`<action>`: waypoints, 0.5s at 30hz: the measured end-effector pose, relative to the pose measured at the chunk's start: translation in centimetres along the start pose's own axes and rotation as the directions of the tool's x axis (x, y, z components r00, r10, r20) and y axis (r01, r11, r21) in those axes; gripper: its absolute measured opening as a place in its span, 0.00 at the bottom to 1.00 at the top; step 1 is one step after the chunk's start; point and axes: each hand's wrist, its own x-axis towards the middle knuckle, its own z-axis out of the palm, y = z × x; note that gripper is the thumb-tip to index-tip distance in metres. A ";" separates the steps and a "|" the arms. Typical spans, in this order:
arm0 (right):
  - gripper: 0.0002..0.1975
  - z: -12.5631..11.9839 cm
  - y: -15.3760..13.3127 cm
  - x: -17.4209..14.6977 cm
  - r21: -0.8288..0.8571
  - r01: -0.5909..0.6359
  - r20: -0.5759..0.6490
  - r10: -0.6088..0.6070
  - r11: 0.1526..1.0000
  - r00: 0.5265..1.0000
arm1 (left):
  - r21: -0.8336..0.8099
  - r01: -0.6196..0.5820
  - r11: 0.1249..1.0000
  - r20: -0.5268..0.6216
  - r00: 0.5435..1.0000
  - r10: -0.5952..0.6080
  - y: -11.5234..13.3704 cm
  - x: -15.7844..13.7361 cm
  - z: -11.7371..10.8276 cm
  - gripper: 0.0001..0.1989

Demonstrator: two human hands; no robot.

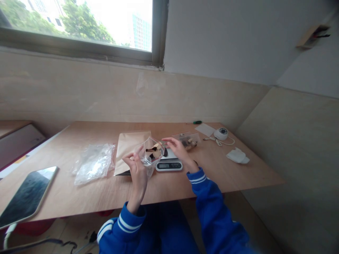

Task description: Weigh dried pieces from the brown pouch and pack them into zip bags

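Note:
My left hand [137,171] pinches the left side of a clear zip bag [150,169], whose mouth with a red line gapes upward above the table. Pale and dark brown dried pieces [155,151] show at the bag's mouth; whether they lie inside it or behind it, I cannot tell. My right hand [178,148] is just right of the mouth, fingers stretched toward its rim, holding nothing I can see. Under and behind the bag stands a small digital scale [169,165], its platform partly covered by bag and hand. A dark piece sits on the platform's left part.
Left of the bag lie a kraft paper pouch [127,146] and clear plastic bags [95,164]. Behind my right hand is another clear bag with brown pieces [192,141]. A white camera [221,133] with cable, crumpled tissue [237,156] and tablet [28,194] are farther out.

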 end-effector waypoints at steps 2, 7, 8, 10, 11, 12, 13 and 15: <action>0.14 0.2 1.2 -0.3 -0.053 -0.013 0.030 0.014 0.998 0.999 | -0.124 0.065 0.990 -0.015 0.998 -0.068 0.1 0.0 0.1 0.14; 0.16 0.8 3.4 -1.1 -0.463 0.050 0.091 -0.008 0.885 0.996 | -0.249 0.121 0.961 0.057 0.992 -0.110 -0.3 0.3 -0.4 0.12; 0.18 1.0 3.7 -1.2 -0.529 0.062 0.112 -0.003 0.846 0.994 | -0.263 0.126 0.956 0.063 0.992 -0.114 -0.3 0.3 -0.5 0.12; 0.18 1.5 4.3 -1.3 -0.621 0.075 0.135 0.012 0.781 0.991 | -0.271 0.130 0.954 0.076 0.991 -0.113 -0.3 0.4 -0.7 0.12; 0.17 1.6 4.4 -1.4 -0.653 0.069 0.128 0.020 0.754 0.992 | -0.269 0.131 0.954 0.086 0.990 -0.112 -0.3 0.4 -0.8 0.12; 0.16 1.8 4.4 -1.4 -0.679 0.056 0.112 0.028 0.732 0.993 | -0.271 0.134 0.953 0.095 0.989 -0.113 -0.2 0.4 -0.9 0.12; 0.15 1.8 4.3 -1.4 -0.697 0.039 0.092 0.035 0.716 0.995 | -0.278 0.141 0.950 0.101 0.988 -0.117 -0.2 0.4 -0.9 0.12; 0.14 1.8 3.6 -1.3 -0.684 0.009 0.041 0.027 0.729 0.999 | -0.309 0.156 0.938 0.101 0.986 -0.130 -0.2 0.5 -0.9 0.12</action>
